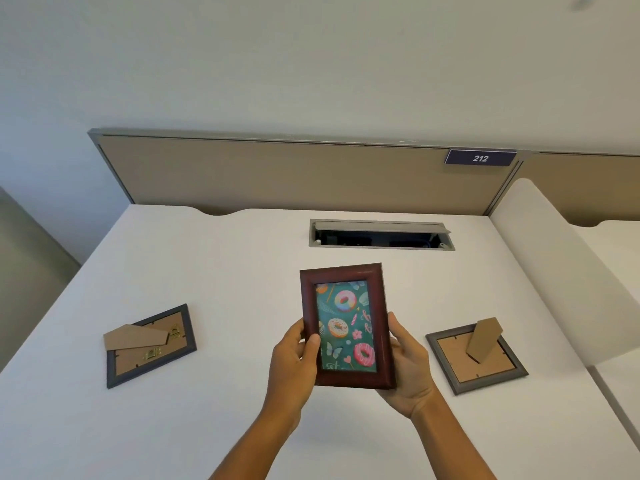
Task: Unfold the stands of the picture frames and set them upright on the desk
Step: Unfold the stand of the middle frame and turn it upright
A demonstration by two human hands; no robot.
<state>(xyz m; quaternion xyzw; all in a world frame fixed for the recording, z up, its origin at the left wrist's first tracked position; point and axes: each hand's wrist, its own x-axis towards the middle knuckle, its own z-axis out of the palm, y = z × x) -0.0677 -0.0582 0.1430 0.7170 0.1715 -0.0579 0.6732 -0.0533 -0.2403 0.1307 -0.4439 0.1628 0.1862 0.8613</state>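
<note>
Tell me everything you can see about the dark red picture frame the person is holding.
The dark red frame looks like glossy wood with a moulded border. It shows a teal picture of pink and orange doughnuts, butterflies and hearts. It is held in portrait pose, front toward the camera, above the white desk. The left hand grips its left edge with the thumb on the front; the right hand cradles its right edge. Its back and stand are hidden.

Bare counter (242,258) lies open ahead of the red-brown picture frame (346,327), up to the open cable hatch (381,235). A dark-framed picture frame (150,346) lies face-down at left, a grey picture frame (478,358) with raised stand at right, each well apart from the centre.
</note>
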